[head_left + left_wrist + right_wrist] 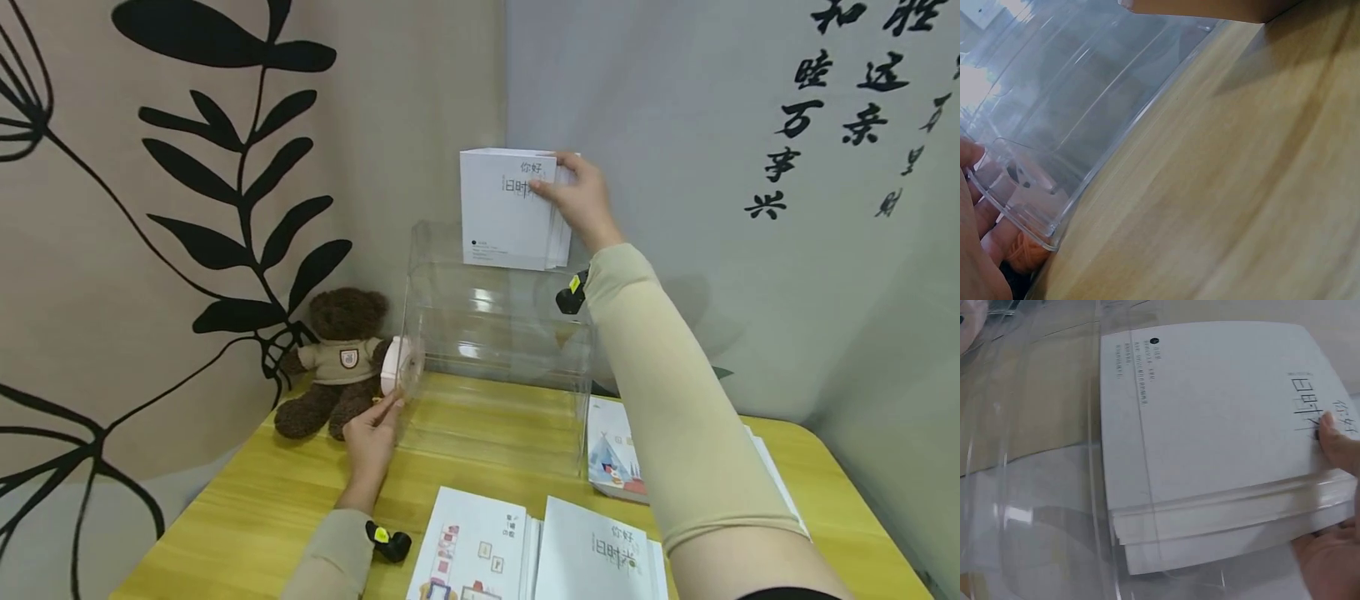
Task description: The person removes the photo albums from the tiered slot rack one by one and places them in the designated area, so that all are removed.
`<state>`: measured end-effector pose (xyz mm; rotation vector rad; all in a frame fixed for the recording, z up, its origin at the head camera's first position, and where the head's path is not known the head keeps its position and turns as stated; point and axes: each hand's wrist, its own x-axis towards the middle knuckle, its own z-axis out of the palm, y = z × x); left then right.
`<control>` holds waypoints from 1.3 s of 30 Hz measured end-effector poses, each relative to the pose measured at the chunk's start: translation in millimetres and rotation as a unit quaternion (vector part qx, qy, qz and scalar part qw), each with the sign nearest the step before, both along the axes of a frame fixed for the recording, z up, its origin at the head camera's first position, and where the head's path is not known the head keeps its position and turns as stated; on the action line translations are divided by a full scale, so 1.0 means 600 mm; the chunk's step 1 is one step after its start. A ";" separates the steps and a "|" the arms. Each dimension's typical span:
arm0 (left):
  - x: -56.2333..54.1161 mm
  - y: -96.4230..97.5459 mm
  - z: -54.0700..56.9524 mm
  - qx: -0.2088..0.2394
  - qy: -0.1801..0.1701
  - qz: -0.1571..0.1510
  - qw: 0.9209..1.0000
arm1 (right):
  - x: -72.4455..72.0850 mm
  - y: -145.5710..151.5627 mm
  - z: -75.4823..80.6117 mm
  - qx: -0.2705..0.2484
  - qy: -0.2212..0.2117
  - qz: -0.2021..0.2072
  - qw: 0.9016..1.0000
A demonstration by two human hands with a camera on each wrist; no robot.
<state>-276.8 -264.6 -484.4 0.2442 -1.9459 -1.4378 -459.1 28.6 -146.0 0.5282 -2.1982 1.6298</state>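
My right hand [581, 204] grips a small stack of white books [498, 212] by its upper right corner, thumb on the printed front cover and fingers behind. The stack is upright at the top tier of a clear plastic rack [495, 417], its lower edge overlapping the rack's top in the head view. In the right wrist view, clear plastic crosses in front of the books [1216, 419]. Low on the rack's left front edge, my left hand [372, 437] pinches the plastic. The left wrist view shows its fingers [1000, 240] behind the rack's clear edge [1007, 209].
Two groups of white books, one with a coloured picture [472, 550] and one with grey lettering [596, 550], lie at the table's front. Another illustrated book [611, 446] lies right of the rack. A brown teddy bear [341, 367] and a white round object [396, 367] stand left.
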 end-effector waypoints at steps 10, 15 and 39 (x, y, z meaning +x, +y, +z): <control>0.002 0.005 -0.001 -0.015 -0.005 0.015 1.000 | 0.023 0.010 -0.026 0.030 0.176 -0.007 0.984; 0.031 0.017 -0.002 -0.025 -0.011 0.041 0.999 | 0.055 0.014 -0.030 0.054 0.289 0.054 0.954; 0.079 0.044 0.012 -0.026 -0.016 0.050 0.998 | 0.194 0.049 0.005 -0.093 0.299 0.156 0.937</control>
